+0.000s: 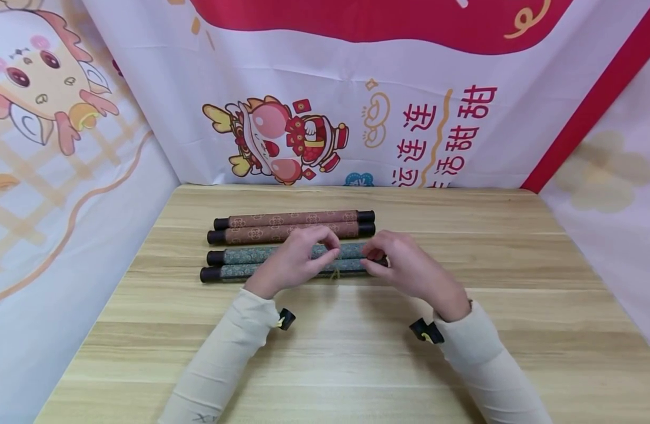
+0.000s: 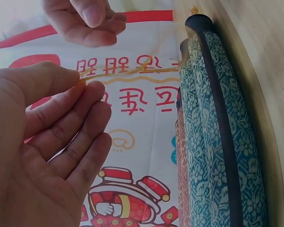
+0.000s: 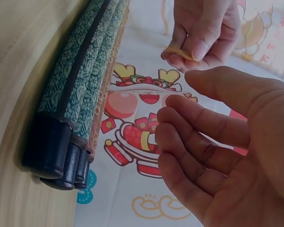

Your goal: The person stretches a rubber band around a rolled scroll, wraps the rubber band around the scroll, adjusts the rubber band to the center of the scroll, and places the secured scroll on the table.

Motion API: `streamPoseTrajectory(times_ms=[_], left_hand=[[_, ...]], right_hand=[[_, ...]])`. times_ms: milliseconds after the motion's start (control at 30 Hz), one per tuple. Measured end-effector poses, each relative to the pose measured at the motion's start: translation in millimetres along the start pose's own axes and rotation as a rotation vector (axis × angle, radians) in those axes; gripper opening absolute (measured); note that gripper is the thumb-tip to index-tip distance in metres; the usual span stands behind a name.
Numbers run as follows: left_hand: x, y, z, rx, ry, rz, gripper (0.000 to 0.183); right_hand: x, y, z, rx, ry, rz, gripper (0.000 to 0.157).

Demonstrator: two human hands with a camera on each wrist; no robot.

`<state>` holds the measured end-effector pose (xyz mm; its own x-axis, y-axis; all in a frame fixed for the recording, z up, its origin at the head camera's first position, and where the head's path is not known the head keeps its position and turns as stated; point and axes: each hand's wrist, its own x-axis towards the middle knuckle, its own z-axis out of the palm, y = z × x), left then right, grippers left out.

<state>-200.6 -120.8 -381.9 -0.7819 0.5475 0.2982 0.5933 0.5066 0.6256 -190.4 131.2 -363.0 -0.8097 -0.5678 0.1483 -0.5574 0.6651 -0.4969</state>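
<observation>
Two green patterned scrolls (image 1: 237, 271) with dark end knobs lie side by side across the table. Above their middle, my left hand (image 1: 298, 259) pinches a thin yellow cord (image 2: 128, 73) between thumb and index finger. The cord runs from the pinch toward the green scrolls. My right hand (image 1: 410, 268) hovers over the right end of the green scrolls, its fingers loosely bent. In the right wrist view the palm and fingers of that hand (image 3: 227, 137) hold nothing. Behind the green pair lie two brown scrolls (image 1: 251, 235) with gold motifs.
The wooden table (image 1: 351, 353) carries the scrolls near its back edge. A printed white and red cloth (image 1: 314, 65) hangs directly behind the table. More printed cloth (image 1: 65, 194) hangs along the left side and on the right.
</observation>
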Motion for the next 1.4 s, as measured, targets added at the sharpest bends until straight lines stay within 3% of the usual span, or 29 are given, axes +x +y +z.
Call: streamPoseTrajectory(times_ms=[267, 833, 1400], left_hand=[[0.2, 6.1, 4.9, -0.002, -0.016, 0.017, 0.003], [2.3, 14.1, 13.1, 0.001, -0.051, 0.049, 0.005], [-0.7, -2.1, 2.9, 0.017, -0.091, -0.007, 0.007]], right_hand=[[1.7, -3.9, 5.3, -0.009, -0.015, -0.020, 0.020], [4.7, -7.5, 11.7, -0.007, 0.013, -0.089, 0.010], [-0.5, 1.3, -1.8, 0.021, 0.045, 0.002, 0.003]])
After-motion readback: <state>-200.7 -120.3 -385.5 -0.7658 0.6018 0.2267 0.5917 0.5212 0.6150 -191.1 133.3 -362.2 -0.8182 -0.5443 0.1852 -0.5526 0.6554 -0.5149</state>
